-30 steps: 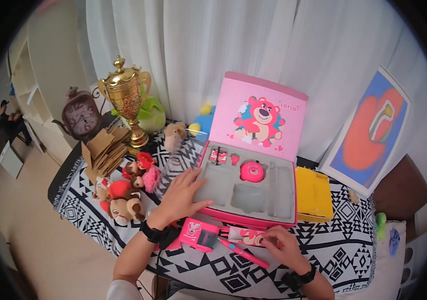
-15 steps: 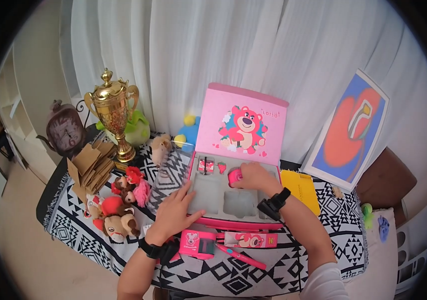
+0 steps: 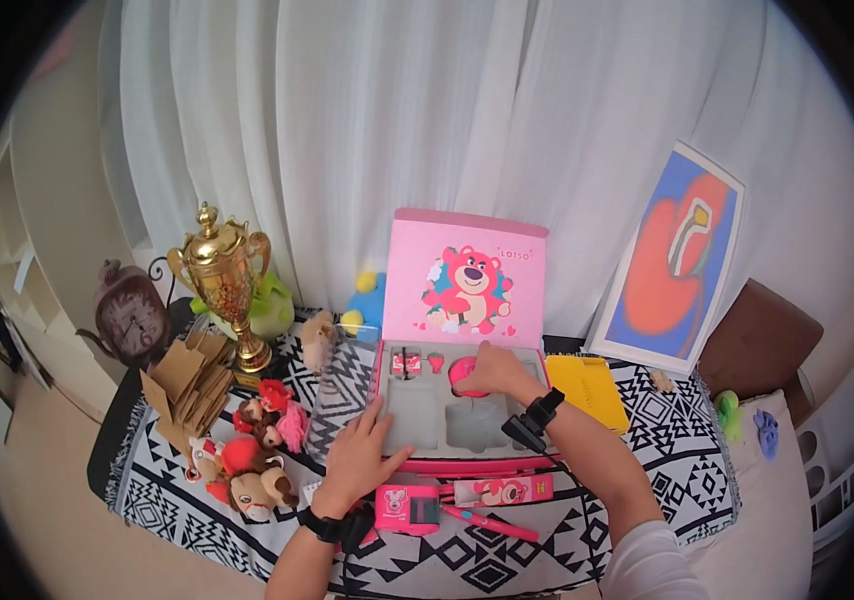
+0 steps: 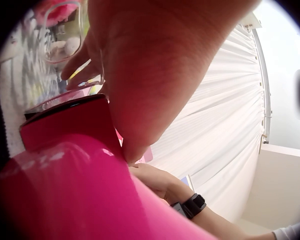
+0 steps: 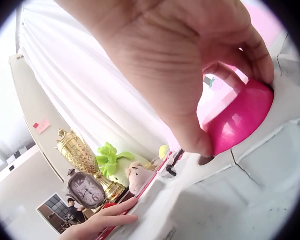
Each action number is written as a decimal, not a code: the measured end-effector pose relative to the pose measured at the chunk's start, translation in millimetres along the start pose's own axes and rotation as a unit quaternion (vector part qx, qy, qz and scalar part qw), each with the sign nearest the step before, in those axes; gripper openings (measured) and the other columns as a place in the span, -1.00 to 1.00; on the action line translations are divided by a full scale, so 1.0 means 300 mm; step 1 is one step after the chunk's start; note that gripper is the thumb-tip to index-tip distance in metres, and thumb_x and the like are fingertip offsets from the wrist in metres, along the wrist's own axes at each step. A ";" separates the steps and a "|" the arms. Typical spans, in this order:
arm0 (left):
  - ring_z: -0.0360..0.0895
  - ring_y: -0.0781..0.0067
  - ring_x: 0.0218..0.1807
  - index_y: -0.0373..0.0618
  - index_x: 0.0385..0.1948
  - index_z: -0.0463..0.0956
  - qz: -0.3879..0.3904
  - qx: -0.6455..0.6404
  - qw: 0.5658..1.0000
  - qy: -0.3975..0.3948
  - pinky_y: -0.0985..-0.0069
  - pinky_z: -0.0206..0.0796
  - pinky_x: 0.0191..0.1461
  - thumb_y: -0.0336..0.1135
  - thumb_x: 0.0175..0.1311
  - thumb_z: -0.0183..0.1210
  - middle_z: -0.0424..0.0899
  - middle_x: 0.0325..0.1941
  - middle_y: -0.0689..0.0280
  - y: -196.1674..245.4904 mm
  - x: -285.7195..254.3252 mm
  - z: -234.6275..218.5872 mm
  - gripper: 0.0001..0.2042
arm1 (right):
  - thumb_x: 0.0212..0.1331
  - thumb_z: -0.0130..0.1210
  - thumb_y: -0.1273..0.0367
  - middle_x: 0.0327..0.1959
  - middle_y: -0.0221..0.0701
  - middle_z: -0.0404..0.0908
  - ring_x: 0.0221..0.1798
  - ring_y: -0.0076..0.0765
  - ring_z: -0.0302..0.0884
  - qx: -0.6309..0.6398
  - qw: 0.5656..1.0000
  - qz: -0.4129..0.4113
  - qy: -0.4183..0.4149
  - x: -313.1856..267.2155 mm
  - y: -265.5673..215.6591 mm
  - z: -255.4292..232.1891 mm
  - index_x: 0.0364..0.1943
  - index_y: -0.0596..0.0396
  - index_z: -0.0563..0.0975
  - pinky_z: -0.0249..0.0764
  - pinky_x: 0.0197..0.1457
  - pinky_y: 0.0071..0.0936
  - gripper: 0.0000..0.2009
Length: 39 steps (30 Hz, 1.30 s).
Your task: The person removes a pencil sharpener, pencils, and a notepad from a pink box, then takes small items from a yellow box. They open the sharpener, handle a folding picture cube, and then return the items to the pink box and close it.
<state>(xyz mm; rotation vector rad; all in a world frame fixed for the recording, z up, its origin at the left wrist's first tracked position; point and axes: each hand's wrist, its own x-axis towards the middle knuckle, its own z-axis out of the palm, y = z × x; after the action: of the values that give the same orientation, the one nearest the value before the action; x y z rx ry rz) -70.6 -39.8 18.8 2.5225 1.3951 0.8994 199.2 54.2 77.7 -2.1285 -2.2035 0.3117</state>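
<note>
My right hand reaches into the pink gift box from the right. Its thumb and fingers grip the sides of a round, glossy pink case, which sits in its recess in the grey tray. The box lid, printed with a pink bear, stands raised behind. Fingers extended, my left hand rests on the box's front left corner. A small bear-print item and a strawberry-shaped piece lie in the tray's back left. Other recesses are bare.
Before the box lie a pink boxy item, a bear-print pack and a pink pen. A yellow box is at right; plush toys, folded cardboard and a gold trophy are at left.
My right hand has gone from the bear-print pack at the front up into the tray and taken hold of the round pink case. My left hand stays at the box's front left corner.
</note>
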 end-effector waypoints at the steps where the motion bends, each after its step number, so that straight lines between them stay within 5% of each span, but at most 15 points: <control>1: 0.47 0.04 0.14 -0.16 0.01 0.52 -0.006 0.000 1.000 -0.005 0.26 0.37 0.15 0.05 0.12 0.22 0.35 0.33 0.11 0.006 -0.004 -0.003 -0.47 | -0.39 0.31 -0.09 -0.16 0.06 0.59 -0.10 0.10 0.60 0.001 1.000 0.004 0.002 -0.008 0.000 0.005 -0.11 0.49 0.43 0.51 0.00 -0.25 -0.14; 6: 0.47 0.05 0.15 -0.15 -0.01 0.53 -0.002 -0.002 1.000 -0.002 0.26 0.39 0.13 0.04 0.12 0.22 0.35 0.34 0.13 0.011 0.000 -0.006 -0.50 | -0.28 0.30 -0.07 -0.15 0.12 0.57 -0.07 0.08 0.59 0.127 0.982 0.086 0.110 -0.003 0.001 0.015 0.02 0.49 0.31 0.52 -0.03 -0.25 -0.10; 10: 0.47 0.05 0.14 -0.15 -0.03 0.54 0.002 0.002 1.000 -0.005 0.27 0.38 0.14 0.02 0.11 0.23 0.34 0.34 0.13 0.007 0.000 -0.006 -0.51 | -0.19 0.33 0.02 -0.17 0.01 0.56 -0.08 -0.07 0.59 0.209 0.963 0.055 0.163 -0.105 0.021 -0.122 0.04 0.41 0.31 0.49 -0.01 -0.33 -0.19; 15: 0.45 0.05 0.16 -0.19 -0.04 0.53 -0.011 -0.025 1.000 -0.016 0.26 0.37 0.12 -0.02 0.10 0.26 0.34 0.34 0.11 0.015 0.003 -0.011 -0.52 | -0.21 0.37 0.08 -0.11 0.06 0.52 -0.03 -0.02 0.55 0.240 0.952 0.082 0.168 -0.532 0.042 -0.198 0.00 0.40 0.34 0.47 0.03 -0.30 -0.24; 18: 0.45 0.04 0.15 -0.19 -0.03 0.51 0.002 -0.022 1.000 -0.018 0.25 0.37 0.11 -0.05 0.10 0.26 0.33 0.34 0.11 0.026 0.009 -0.012 -0.52 | -0.20 0.40 0.10 -0.13 0.03 0.52 -0.09 -0.03 0.57 0.254 0.943 0.152 0.155 -0.782 0.140 -0.127 -0.04 0.37 0.37 0.49 -0.01 -0.31 -0.28; 23: 0.44 0.03 0.18 -0.20 -0.03 0.50 -0.008 -0.013 1.000 -0.026 0.25 0.37 0.11 -0.09 0.10 0.27 0.32 0.36 0.11 0.019 0.003 -0.003 -0.54 | -0.20 0.40 0.02 -0.03 0.06 0.39 -0.10 0.21 0.53 0.154 0.936 0.291 0.127 -1.005 0.178 0.090 0.03 0.31 0.31 0.53 -0.03 -0.16 -0.20; 28: 0.42 -0.01 0.20 -0.21 -0.01 0.48 -0.019 -0.025 0.998 -0.047 0.24 0.33 0.15 -0.16 0.11 0.27 0.28 0.39 0.12 0.040 0.010 -0.018 -0.55 | -0.06 0.33 0.01 -0.02 0.03 0.35 -0.15 0.19 0.54 0.134 0.938 0.267 0.175 -1.026 0.129 0.200 0.12 0.31 0.28 0.55 -0.11 -0.12 -0.21; 33: 0.41 -0.01 0.21 -0.22 0.01 0.47 -0.023 -0.023 0.998 -0.058 0.24 0.32 0.17 -0.19 0.11 0.25 0.26 0.40 0.12 0.045 0.014 -0.020 -0.55 | 0.05 0.23 -0.05 0.03 0.01 0.39 -0.06 0.13 0.55 0.158 0.950 0.262 0.059 -1.034 0.181 0.111 0.20 0.28 0.26 0.52 -0.02 -0.16 -0.21; 35: 0.39 -0.02 0.23 -0.22 0.02 0.47 -0.030 -0.025 0.998 -0.059 0.24 0.31 0.18 -0.20 0.10 0.26 0.25 0.40 0.12 0.051 0.016 -0.023 -0.55 | 0.06 0.20 -0.12 0.08 0.04 0.39 -0.05 0.10 0.55 0.168 0.952 0.240 0.089 -1.028 0.283 0.146 0.23 0.27 0.26 0.49 0.03 -0.19 -0.17; 37: 0.39 0.03 0.26 -0.21 0.03 0.47 -0.042 -0.019 0.996 -0.071 0.28 0.33 0.18 -0.22 0.12 0.24 0.25 0.42 0.15 0.065 0.023 -0.038 -0.56 | 0.06 0.20 -0.12 0.09 -0.01 0.42 -0.07 -0.06 0.59 0.228 0.929 0.252 0.148 -0.971 0.364 0.097 0.24 0.32 0.24 0.54 -0.07 -0.29 -0.14; 39: 0.38 0.07 0.29 -0.19 0.05 0.47 -0.053 -0.014 0.995 -0.082 0.31 0.34 0.18 -0.23 0.13 0.23 0.24 0.43 0.19 0.068 0.025 -0.033 -0.56 | 0.11 0.20 -0.06 0.04 -0.10 0.46 -0.08 -0.26 0.60 0.404 0.848 0.337 0.066 -0.869 0.437 0.011 0.22 0.37 0.24 0.59 -0.16 -0.43 -0.19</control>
<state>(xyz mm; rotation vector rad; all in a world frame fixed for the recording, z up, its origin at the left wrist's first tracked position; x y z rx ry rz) -58.0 -47.0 37.8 2.4135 1.4390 0.6704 338.5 -202.0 74.9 -2.1592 -0.8684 0.8943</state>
